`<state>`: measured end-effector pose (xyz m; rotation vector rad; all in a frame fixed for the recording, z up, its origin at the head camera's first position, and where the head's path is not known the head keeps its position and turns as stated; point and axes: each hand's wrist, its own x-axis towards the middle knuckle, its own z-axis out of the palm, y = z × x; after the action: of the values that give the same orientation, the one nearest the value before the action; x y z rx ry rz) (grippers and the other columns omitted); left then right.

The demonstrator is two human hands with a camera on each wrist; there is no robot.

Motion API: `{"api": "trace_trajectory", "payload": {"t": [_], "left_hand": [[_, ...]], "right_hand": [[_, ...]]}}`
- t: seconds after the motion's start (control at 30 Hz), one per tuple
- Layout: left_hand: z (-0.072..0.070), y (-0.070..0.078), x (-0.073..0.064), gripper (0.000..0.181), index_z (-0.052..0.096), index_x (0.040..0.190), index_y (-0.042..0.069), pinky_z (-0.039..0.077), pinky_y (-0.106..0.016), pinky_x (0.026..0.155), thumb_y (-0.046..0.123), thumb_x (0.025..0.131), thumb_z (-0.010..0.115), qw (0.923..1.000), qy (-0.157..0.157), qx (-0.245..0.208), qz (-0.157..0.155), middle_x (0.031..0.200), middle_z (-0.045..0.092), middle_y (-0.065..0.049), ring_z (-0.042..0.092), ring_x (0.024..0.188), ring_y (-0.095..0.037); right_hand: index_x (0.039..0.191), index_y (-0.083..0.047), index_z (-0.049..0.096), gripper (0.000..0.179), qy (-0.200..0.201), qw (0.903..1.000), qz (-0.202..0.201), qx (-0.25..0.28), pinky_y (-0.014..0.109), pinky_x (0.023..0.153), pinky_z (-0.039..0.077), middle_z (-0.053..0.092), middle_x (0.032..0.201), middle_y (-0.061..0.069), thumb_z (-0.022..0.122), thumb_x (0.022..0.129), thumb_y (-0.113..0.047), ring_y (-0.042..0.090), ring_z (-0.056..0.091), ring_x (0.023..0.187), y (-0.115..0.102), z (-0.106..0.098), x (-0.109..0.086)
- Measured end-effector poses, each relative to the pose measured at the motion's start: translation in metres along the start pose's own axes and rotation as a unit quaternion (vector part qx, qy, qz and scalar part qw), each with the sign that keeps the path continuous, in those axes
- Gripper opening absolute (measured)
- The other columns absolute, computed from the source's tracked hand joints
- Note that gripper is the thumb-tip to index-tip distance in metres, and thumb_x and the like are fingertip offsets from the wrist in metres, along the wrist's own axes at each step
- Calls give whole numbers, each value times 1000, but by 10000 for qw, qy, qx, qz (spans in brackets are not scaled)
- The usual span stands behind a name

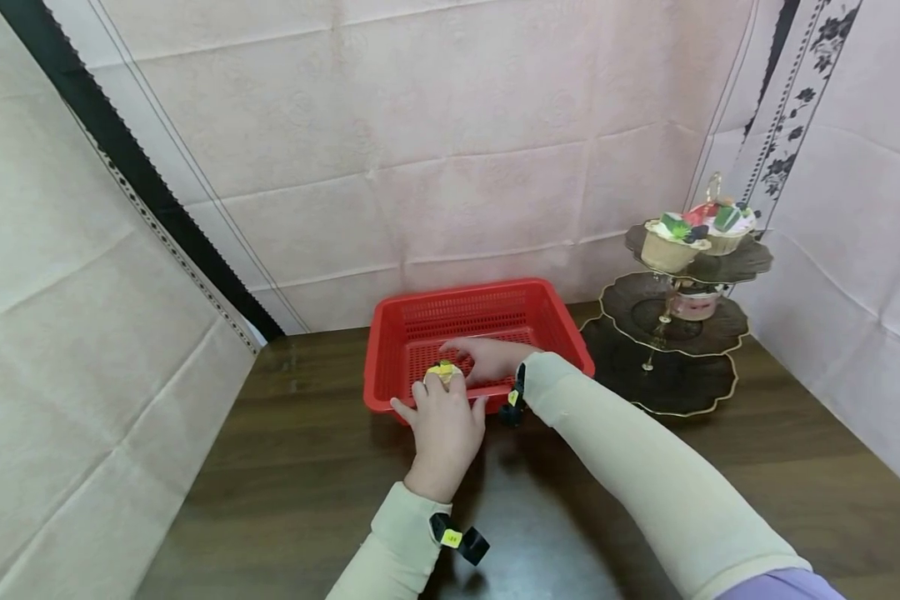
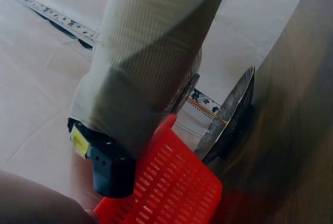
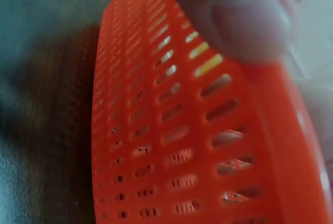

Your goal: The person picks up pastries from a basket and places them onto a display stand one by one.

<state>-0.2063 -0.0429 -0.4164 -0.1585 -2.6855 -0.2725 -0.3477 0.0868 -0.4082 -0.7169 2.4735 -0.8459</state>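
Observation:
A small cake with a yellow top (image 1: 442, 368) is inside the red plastic basket (image 1: 557, 350), close to its near wall. My left hand (image 1: 446, 429) reaches over the near rim with fingers spread, the middle ones overlapping the front of the cake. From the right, my right hand (image 1: 491, 358) is inside the basket, fingers bent beside and behind the cake; I cannot tell whether they grip it. Yellow and white patches show through the basket's slots (image 3: 208, 65) in the right wrist view, under a fingertip (image 3: 252, 23) at the rim.
A three-tier dark stand (image 1: 663, 379) with gold edges is right of the basket. Fruit-topped cupcakes (image 1: 671, 250) sit on its top tier, and a pink cake (image 1: 692, 304) on the middle one. Pale cloth walls (image 1: 450, 167) enclose the wooden table (image 1: 292, 467).

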Motion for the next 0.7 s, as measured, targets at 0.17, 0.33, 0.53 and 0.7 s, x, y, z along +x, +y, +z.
{"api": "trace_trajectory", "payload": {"t": [0.17,0.33,0.53,0.7], "left_hand": [[2,-1,1,54,66,121,7,34,-81,93,46,85,78,10000,68,-15,43,112,59,-22,53,103,-41],[2,-3,1,50,68,118,11,34,-81,92,47,85,77,9999,81,-31,105,111,59,-21,53,102,-40],[2,-5,2,45,70,118,16,31,-83,93,48,86,77,9999,15,-135,108,114,59,-20,53,106,-41],[2,-7,2,45,69,119,19,29,-83,94,49,86,76,9999,-7,-162,50,114,58,-21,52,107,-42]], "right_hand": [[153,-25,42,74,-167,9997,96,173,36,94,53,52,144,8,78,89,-19,29,55,125,-4,0,3],[150,-31,46,71,-247,9992,117,277,36,91,54,54,140,3,78,88,-17,26,55,122,-3,0,5],[151,-29,47,73,-333,9994,54,74,40,97,51,54,138,-1,79,87,-22,24,50,123,-3,1,8],[148,-32,51,64,-284,9992,-16,-288,41,101,47,56,135,-5,77,89,-32,20,51,121,-3,1,11]]}}
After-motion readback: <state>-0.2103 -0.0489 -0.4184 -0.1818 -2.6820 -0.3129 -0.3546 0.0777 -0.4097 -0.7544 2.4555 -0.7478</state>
